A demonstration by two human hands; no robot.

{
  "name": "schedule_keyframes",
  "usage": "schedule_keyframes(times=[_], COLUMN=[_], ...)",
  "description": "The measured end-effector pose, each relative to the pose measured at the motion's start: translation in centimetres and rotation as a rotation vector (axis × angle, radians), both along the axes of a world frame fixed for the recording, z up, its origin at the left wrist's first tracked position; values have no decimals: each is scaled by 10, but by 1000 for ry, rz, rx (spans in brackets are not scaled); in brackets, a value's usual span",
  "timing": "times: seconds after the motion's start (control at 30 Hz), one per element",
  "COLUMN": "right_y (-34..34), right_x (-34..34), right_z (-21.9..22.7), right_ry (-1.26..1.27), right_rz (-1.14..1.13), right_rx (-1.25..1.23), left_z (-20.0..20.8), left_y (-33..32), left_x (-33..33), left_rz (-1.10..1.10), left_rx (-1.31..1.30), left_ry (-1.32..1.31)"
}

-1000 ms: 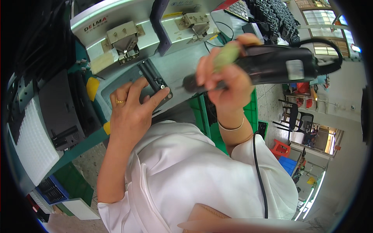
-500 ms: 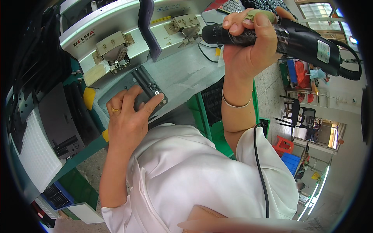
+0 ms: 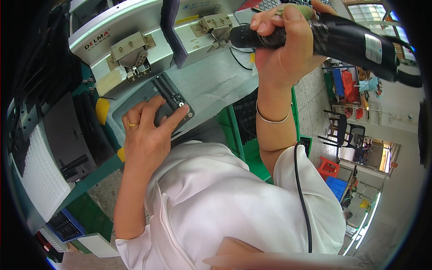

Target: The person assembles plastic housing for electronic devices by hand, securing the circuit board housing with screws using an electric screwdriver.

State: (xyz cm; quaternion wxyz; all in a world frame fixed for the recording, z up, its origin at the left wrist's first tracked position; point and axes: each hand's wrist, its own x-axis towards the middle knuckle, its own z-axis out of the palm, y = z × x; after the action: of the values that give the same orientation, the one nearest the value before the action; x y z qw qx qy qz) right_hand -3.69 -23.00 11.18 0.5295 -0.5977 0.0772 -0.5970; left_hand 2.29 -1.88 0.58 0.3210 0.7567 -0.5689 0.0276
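Bent over a dark grey plastic part (image 3: 166, 90) on the worktop, my left hand (image 3: 147, 130) grips it between thumb and fingers. One fingertip rests beside a small round silver piece on the part. Much of the part's near side is hidden by that hand. Raised at the upper right, my right hand (image 3: 285, 56) is wrapped around a black electric screwdriver (image 3: 348, 42), held nearly level. Its front end points left, toward a silver metal screw feeder (image 3: 220, 28). Whether the tip touches the feeder I cannot tell.
A second metal feeder (image 3: 132, 54) is mounted on the long silver machine, beyond a dark upright bar (image 3: 171, 33). Larger dark panels (image 3: 67, 135) stand at the left. A green crate (image 3: 231, 135) with black pieces sits below the table edge. A black cable (image 3: 301, 198) runs over my sleeve.
My right hand and the screwdriver have shifted slightly left and up, and the front end sits closer to the feeder. My left hand stays almost still on the plastic part.
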Motion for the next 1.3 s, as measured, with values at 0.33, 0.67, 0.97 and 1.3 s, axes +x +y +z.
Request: schedule_keyframes(times=[0.33, 0.67, 0.97, 1.3], right_y=[-26, -6, 60, 80], right_x=[16, -7, -22, -16], right_z=[15, 4, -45, -58], right_ry=[140, 32, 152, 125], right_rz=[321, 537, 776, 687], right_rx=[-79, 42, 103, 186], left_z=[-1, -22, -18, -20], left_y=[33, 57, 50, 50], left_x=[-12, -23, -24, -25], left_rz=[76, 206, 208, 227], left_rx=[-72, -133, -89, -66], left_ry=[0, 17, -58, -83])
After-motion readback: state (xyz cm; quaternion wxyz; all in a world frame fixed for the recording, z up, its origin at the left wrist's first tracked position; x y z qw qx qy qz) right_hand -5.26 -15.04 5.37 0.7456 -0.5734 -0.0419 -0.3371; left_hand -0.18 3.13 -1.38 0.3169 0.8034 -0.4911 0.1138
